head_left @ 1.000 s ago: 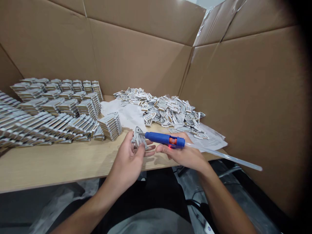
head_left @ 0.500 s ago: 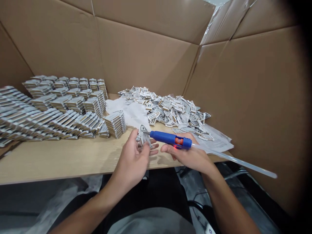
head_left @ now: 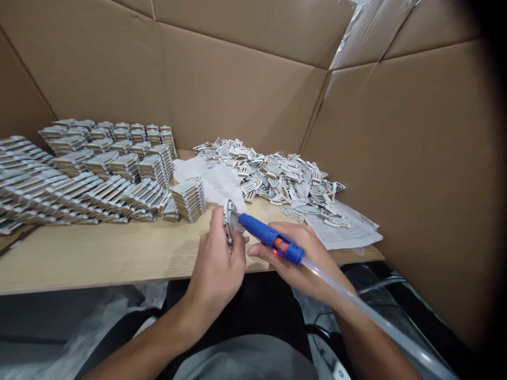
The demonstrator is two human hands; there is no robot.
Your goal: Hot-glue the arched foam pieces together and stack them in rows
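Observation:
My left hand (head_left: pixel 217 261) is closed around a small grey arch-shaped piece (head_left: pixel 229 215), held upright over the front edge of the wooden table (head_left: pixel 99 258). In my right hand (head_left: pixel 304 258) is a blue glue gun (head_left: pixel 269 238) with an orange switch. Its nozzle touches the top of the piece. A long clear glue stick (head_left: pixel 356 306) trails from the gun's back down to the lower right.
Rows of stacked grey pieces (head_left: pixel 87 174) fill the table's left side. A loose heap of the same pieces (head_left: pixel 277 177) lies on white paper (head_left: pixel 344 232) at the right. Cardboard walls (head_left: pixel 237 79) enclose the back and right.
The glue gun has swung from level to tilted, its rear end dropping toward me. Both hands moved slightly closer together, and the piece now stands more upright.

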